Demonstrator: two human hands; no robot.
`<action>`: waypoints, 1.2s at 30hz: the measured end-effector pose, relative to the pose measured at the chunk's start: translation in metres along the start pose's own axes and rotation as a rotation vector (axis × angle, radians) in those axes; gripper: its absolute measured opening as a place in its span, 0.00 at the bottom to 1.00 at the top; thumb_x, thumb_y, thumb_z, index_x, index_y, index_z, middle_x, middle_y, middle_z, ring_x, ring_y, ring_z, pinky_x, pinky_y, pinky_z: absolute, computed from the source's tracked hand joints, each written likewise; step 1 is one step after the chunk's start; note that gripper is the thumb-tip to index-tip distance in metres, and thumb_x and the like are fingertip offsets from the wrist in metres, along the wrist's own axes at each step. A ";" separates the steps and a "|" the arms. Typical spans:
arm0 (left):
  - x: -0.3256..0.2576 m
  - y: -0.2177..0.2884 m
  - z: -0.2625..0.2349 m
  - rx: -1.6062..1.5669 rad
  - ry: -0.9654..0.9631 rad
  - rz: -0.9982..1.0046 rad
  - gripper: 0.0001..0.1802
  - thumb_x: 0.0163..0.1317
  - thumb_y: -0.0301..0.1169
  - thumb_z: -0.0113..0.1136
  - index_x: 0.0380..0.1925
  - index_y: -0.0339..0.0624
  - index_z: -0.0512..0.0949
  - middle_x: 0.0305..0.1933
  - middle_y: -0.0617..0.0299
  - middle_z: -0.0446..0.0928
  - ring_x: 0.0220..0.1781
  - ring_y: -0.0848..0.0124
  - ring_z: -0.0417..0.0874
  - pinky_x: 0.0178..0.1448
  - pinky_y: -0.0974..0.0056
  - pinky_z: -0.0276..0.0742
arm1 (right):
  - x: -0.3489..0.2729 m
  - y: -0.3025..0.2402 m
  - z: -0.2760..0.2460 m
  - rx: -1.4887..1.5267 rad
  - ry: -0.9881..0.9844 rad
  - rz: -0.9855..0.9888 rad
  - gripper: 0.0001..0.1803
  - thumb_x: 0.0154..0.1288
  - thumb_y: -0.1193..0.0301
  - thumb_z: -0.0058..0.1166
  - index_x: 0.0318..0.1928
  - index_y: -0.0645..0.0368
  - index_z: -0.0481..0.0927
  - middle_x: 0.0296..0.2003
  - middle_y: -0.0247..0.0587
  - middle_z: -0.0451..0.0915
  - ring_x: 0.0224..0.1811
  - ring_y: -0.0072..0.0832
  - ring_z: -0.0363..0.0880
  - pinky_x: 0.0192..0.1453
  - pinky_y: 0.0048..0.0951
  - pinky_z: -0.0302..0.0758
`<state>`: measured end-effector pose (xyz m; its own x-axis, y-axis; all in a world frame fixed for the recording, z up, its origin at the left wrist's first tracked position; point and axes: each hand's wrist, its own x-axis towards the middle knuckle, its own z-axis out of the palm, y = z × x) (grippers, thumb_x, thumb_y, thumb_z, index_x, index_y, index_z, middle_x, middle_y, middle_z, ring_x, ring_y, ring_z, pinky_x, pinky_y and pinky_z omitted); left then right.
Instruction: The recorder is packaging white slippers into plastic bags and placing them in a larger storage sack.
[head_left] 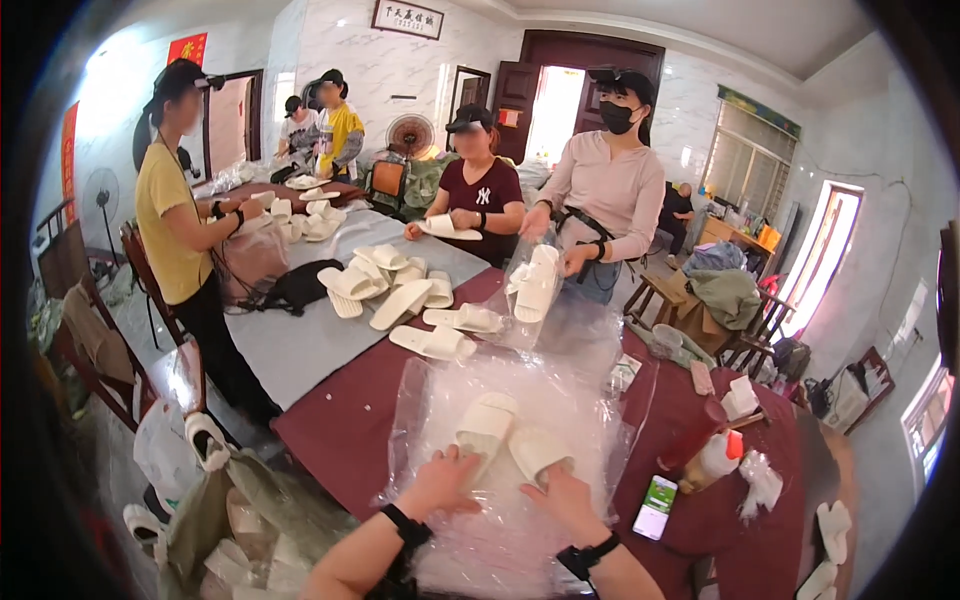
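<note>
Two cream slippers lie in front of me on a stack of clear plastic bags [500, 545]. My left hand [436, 487] is at the left slipper [487, 424], its fingers along the side and the thumb near the heel end. The right slipper [541, 449] is tilted, and my right hand [562, 492] grips its near end; some of those fingers are hidden by the slipper. Beyond the bags, more cream slippers [432, 342] rest on the table. Across from me, a masked person holds a clear bag with slippers [535, 284] in it.
A lit phone [655, 507], a white bottle with a red cap [721, 453] and crumpled plastic [762, 485] lie right on the dark red table [335, 425]. A slipper pile [378, 275] sits on the grey cover. Other people handle slippers around the table. A green sack [290, 500] stands lower left.
</note>
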<state>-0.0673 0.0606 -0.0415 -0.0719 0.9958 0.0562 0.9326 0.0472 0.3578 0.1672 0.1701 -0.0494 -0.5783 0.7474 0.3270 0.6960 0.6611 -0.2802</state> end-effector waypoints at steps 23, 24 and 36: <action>-0.005 -0.025 0.005 -0.065 -0.058 0.071 0.56 0.43 0.62 0.71 0.70 0.51 0.62 0.72 0.32 0.57 0.70 0.37 0.65 0.70 0.48 0.66 | 0.035 -0.012 -0.009 0.494 0.096 0.185 0.28 0.61 0.60 0.65 0.53 0.63 0.70 0.27 0.42 0.79 0.28 0.38 0.81 0.33 0.37 0.76; -0.008 -0.021 0.007 -0.004 -0.041 0.058 0.57 0.41 0.61 0.72 0.71 0.50 0.61 0.72 0.32 0.57 0.69 0.37 0.64 0.70 0.47 0.66 | 0.035 -0.017 -0.010 0.520 0.146 0.187 0.28 0.61 0.60 0.65 0.54 0.63 0.69 0.27 0.42 0.79 0.28 0.37 0.81 0.34 0.37 0.76; -0.003 -0.020 0.019 0.030 0.030 0.088 0.61 0.39 0.61 0.73 0.73 0.49 0.58 0.73 0.32 0.56 0.67 0.38 0.66 0.65 0.41 0.67 | 0.055 -0.023 -0.033 -0.098 -0.309 0.101 0.39 0.57 0.51 0.64 0.61 0.63 0.69 0.41 0.51 0.81 0.39 0.47 0.82 0.42 0.46 0.78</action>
<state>-0.0792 0.0582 -0.0665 0.0011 0.9935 0.1142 0.9459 -0.0381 0.3222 0.1336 0.1940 0.0043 -0.5957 0.8032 0.0091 0.7851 0.5846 -0.2043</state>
